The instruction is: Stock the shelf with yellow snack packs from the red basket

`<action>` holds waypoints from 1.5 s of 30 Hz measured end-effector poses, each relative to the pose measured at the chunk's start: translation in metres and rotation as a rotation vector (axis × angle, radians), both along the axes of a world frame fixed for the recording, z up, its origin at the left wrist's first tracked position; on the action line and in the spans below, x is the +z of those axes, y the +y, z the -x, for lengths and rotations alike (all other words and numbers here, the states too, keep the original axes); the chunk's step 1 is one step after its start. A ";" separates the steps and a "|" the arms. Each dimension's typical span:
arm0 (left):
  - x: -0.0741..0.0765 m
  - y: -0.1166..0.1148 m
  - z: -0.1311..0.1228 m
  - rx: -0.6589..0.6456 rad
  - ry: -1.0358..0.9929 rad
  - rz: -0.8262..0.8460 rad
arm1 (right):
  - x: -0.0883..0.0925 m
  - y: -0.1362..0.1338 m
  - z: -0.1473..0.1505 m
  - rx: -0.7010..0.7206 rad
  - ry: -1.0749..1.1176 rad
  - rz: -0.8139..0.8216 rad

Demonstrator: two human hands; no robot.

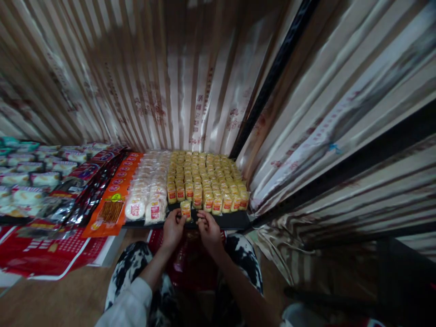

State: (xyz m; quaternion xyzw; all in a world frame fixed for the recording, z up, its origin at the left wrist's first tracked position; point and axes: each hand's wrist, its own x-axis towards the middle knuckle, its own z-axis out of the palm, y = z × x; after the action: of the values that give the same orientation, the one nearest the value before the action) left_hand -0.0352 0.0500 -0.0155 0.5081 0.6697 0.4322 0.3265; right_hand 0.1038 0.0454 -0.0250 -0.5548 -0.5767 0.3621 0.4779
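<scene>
My left hand [172, 229] is closed in a pinch on a small yellow snack packet [185, 210] at the front edge of a black shelf [235, 220]. My right hand [208, 228] is just right of it with fingers curled at the shelf edge; what it holds, if anything, I cannot make out. Behind the hands, several rows of the same yellow packets [204, 175] fill the shelf. Round white wrapped cakes [146, 190] lie in rows to their left.
Orange packets [114, 200], dark foil packets [86, 186] and pale packets [27, 172] cover the shelf further left. Striped plastic curtains [190, 81] hang behind and at the right. A red bag [190, 259] sits between my knees. Red printed sheets [44, 254] lie on the floor.
</scene>
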 end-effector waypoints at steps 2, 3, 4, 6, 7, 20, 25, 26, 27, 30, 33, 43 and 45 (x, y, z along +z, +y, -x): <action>0.004 0.010 -0.001 0.031 0.045 0.019 | -0.001 0.000 -0.001 0.018 -0.020 -0.028; 0.006 0.014 -0.002 0.042 0.072 0.028 | -0.001 0.001 -0.001 0.027 -0.032 -0.045; 0.009 0.019 -0.003 0.051 0.102 0.037 | -0.001 0.002 -0.001 0.036 -0.043 -0.060; 0.013 0.027 -0.006 0.062 0.161 0.047 | -0.003 0.006 0.000 0.052 -0.060 -0.078; 0.015 0.031 -0.008 0.063 0.182 0.045 | -0.004 0.007 0.000 0.055 -0.067 -0.081; 0.011 0.045 -0.003 0.013 0.314 -0.025 | -0.006 0.020 -0.006 0.075 -0.221 -0.068; 0.007 0.044 -0.011 0.036 0.299 -0.041 | -0.009 0.022 -0.002 0.020 -0.264 -0.039; 0.006 0.045 -0.014 0.043 0.293 -0.063 | -0.009 0.021 -0.002 0.013 -0.273 -0.051; 0.004 0.045 -0.016 0.053 0.291 -0.085 | -0.009 0.021 -0.002 0.009 -0.282 -0.061; -0.001 0.045 -0.023 0.090 0.300 -0.113 | -0.008 0.020 -0.002 0.012 -0.296 -0.069; -0.005 0.046 -0.025 0.120 0.276 -0.120 | -0.008 0.020 -0.003 0.007 -0.294 -0.078; -0.012 0.048 -0.023 0.091 0.216 -0.111 | -0.009 0.017 0.000 0.008 -0.320 -0.050; -0.012 0.047 -0.025 0.105 0.228 -0.138 | -0.008 0.012 -0.004 0.051 -0.250 -0.049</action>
State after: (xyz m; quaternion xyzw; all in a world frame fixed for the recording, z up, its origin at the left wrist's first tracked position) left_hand -0.0100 0.0971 -0.0272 0.5394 0.6967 0.4331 0.1898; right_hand 0.1077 0.0574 -0.0327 -0.5690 -0.6542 0.2881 0.4066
